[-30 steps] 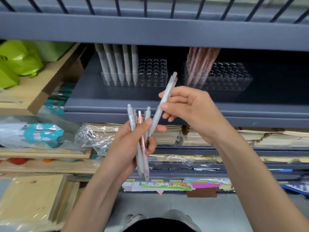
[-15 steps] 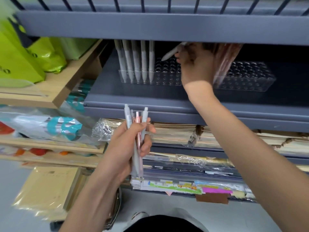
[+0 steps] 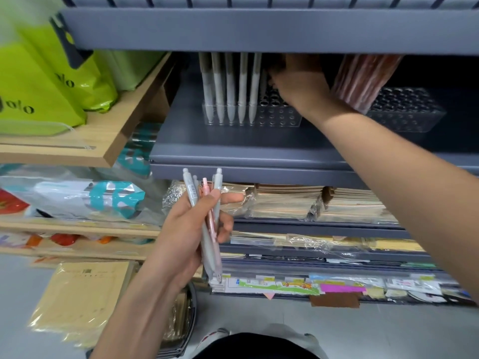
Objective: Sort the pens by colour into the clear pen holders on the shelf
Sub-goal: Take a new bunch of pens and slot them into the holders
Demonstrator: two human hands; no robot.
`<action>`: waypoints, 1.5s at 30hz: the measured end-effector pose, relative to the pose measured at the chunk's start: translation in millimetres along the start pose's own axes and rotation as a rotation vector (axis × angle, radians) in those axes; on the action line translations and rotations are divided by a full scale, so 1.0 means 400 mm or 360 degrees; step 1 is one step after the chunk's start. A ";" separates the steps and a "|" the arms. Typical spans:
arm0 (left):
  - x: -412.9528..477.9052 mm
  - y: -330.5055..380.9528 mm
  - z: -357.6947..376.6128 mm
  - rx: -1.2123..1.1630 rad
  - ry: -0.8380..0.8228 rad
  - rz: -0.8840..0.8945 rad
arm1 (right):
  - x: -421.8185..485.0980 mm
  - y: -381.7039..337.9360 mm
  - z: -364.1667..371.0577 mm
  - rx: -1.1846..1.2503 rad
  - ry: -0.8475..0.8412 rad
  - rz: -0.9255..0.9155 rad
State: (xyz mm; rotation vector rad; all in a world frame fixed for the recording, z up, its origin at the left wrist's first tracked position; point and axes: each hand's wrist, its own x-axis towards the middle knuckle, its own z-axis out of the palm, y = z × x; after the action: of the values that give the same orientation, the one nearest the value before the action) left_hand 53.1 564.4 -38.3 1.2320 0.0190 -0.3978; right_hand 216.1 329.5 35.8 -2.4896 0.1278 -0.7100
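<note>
Pens (image 3: pixel 210 221) are gripped by the left hand (image 3: pixel 181 234) below the grey-pen holder (image 3: pixel 280 117), where insertion into a free hole is judged pending, the grip of the right hand (image 3: pixel 298 84) hidden.

Pens and clear pen holders on a shelf, counted.

Two clear pen holders stand on the grey shelf (image 3: pixel 233 151): a left holder (image 3: pixel 282 117) and a right holder (image 3: pixel 407 112). Five standing grey pens (image 3: pixel 230 86) line the front row of the left holder; a possible sixth behind them is too hidden to count. The right holder carries a bunch of pink pens (image 3: pixel 360 79), blurred together, so I cannot number them. My left hand (image 3: pixel 181 234) grips four more pens: three held grey pens (image 3: pixel 188 189) and one held pink pen (image 3: pixel 207 195).
</note>
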 end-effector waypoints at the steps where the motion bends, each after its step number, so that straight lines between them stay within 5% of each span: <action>1: 0.001 -0.001 -0.008 -0.0008 -0.0002 0.0001 | 0.002 0.001 0.001 -0.0004 0.0024 0.0002; 10: -0.001 0.002 -0.031 -0.0032 -0.0057 0.0057 | -0.038 -0.018 -0.034 0.0083 0.0055 0.0084; 13: -0.002 0.006 -0.027 -0.0062 -0.0090 0.0066 | -0.099 -0.045 -0.060 0.0397 0.0051 0.0182; 19: 0.003 0.005 -0.008 -0.0047 -0.0158 0.0127 | -0.312 -0.095 -0.115 0.0724 -0.0842 0.0017; 23: 0.009 0.000 0.019 -0.0066 -0.0239 0.0131 | -0.345 -0.094 -0.121 0.0691 -0.1066 0.0016; 32: 0.007 -0.029 0.048 0.0064 -0.0330 0.0030 | -0.337 -0.056 -0.169 0.1374 -0.0572 0.0277; 40: 0.020 -0.032 0.061 -0.0031 -0.0208 0.0066 | -0.358 -0.048 -0.146 0.1123 -0.0666 0.0319; 45: 0.020 -0.031 0.040 -0.0142 -0.0069 -0.0041 | -0.274 -0.042 -0.157 0.1196 -0.0024 0.0343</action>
State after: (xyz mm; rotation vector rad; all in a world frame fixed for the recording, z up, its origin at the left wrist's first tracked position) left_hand 53.5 543.8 -45.9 1.1360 0.0155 -0.4413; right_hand 89.1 339.1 38.9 -1.7319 0.0977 -0.5196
